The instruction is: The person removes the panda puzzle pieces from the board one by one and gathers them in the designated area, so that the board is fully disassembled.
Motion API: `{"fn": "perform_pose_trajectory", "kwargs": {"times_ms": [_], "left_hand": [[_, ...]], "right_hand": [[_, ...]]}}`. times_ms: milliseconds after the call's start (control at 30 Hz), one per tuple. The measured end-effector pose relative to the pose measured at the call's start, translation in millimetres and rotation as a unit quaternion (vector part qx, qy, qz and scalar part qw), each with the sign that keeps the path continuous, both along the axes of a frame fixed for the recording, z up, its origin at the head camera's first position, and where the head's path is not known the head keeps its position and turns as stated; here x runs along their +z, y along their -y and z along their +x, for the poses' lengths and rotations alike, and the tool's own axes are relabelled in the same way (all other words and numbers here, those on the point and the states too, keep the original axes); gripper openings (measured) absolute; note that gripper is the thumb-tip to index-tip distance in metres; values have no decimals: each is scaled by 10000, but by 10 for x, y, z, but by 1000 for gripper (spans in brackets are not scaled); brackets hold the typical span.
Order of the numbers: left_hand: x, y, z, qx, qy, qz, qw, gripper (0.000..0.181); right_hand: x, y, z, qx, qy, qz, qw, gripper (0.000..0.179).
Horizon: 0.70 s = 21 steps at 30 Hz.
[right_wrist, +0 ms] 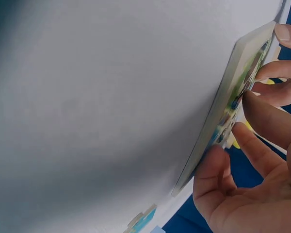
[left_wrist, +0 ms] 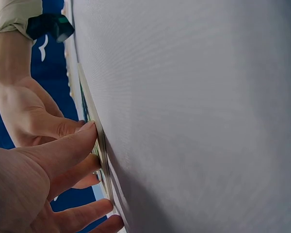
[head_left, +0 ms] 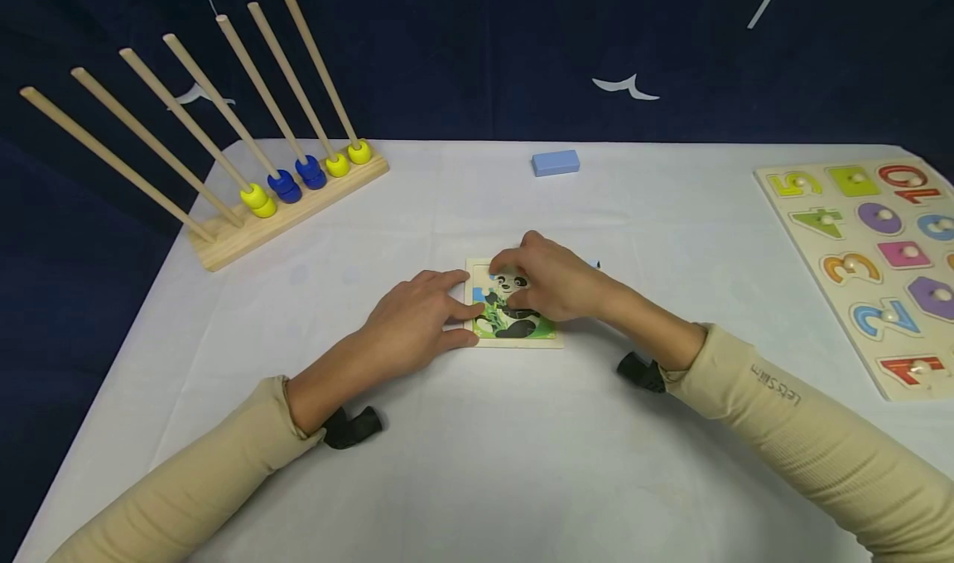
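A small wooden panda jigsaw puzzle (head_left: 514, 331) lies flat on the table, with bare board showing at its upper left. My left hand (head_left: 413, 319) touches the frame's left side, thumb by the lower corner and one finger over the picture's edge. From the right, my right hand (head_left: 555, 281) reaches over the board. Its thumb and fingers stand around the panda-face puzzle piece (head_left: 510, 284) and seem to pinch it; the right wrist view shows these fingertips (right_wrist: 247, 99) close against the board. The hand covers the puzzle's upper right.
Behind the right hand a loose blue piece (head_left: 594, 263) peeks out. A blue block (head_left: 555, 163) lies farther back. At the back left stands a wooden peg rack (head_left: 291, 219) with yellow and blue beads. A number-and-shape board (head_left: 850, 298) lies at the right.
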State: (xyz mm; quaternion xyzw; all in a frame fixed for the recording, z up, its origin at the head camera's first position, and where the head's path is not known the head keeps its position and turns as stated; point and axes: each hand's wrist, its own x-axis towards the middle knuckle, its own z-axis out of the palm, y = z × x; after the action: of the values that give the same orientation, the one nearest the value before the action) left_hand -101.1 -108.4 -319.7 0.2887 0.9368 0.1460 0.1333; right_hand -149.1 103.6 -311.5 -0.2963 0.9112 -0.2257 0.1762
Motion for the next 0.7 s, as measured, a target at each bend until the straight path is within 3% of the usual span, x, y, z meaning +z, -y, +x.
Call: {"fn": "perform_pose_trajectory", "kwargs": {"times_ms": [700], "left_hand": [[-5, -2, -9, 12, -18, -89, 10000, 40]], "right_hand": [[14, -28, -4, -283, -204, -126, 9993, 42]]}}
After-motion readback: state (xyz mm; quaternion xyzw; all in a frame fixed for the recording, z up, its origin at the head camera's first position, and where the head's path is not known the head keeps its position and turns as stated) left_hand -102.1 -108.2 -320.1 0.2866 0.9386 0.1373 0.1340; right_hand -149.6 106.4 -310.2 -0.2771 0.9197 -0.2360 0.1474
